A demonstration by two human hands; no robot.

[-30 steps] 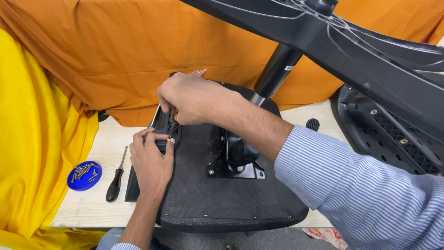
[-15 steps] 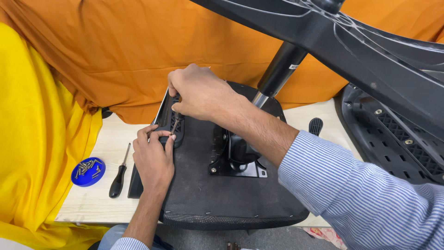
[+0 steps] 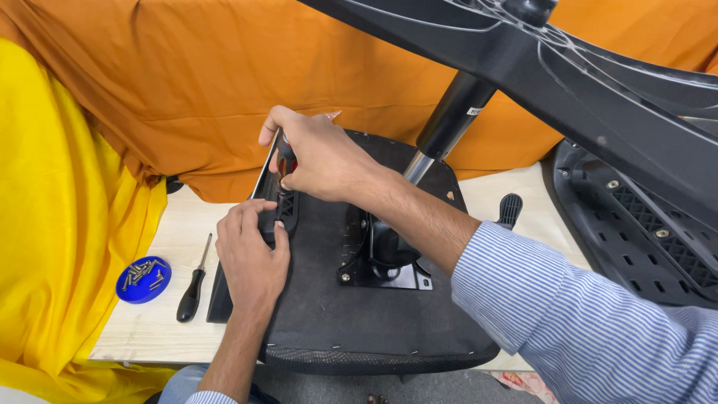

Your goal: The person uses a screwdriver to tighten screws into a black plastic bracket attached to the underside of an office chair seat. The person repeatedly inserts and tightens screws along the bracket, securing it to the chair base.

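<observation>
Two hands are working over one upturned black chair seat (image 3: 351, 314) that is lying on a pale wooden table (image 3: 179, 239), its near edge hanging past the table's front edge. In the head view, the right hand (image 3: 321, 157) is closing tight around a tool with a red and black handle (image 3: 285, 161), and the fingers are hiding nearly all of it, so its tip and kind are hard to make out. The left hand (image 3: 250, 258) is pressing flat, fingers together, on one black armrest bracket (image 3: 280, 213) at the seat's left edge, clamping it against the seat; only the bracket's ribbed top is showing between the two hands. One gas column (image 3: 449, 123) is rising from a metal plate (image 3: 385, 269) at the seat's middle, and its upper end is disappearing behind the black star base (image 3: 598, 82), which is being cut off by the top and right edges of the frame. One black lever knob (image 3: 510, 209) is poking out beside the seat's right edge. One black ribbed shell (image 3: 643, 232) is lying at the table's right edge, partly covered by the base. Near the left edge, one black screwdriver (image 3: 191, 288) is lying beside one blue lid (image 3: 143, 280) that is holding small screws, too many and too tangled to count. Orange cloth (image 3: 187, 82) is hanging along the table's back edge, and yellow cloth (image 3: 52, 224) is draping past its left edge.
</observation>
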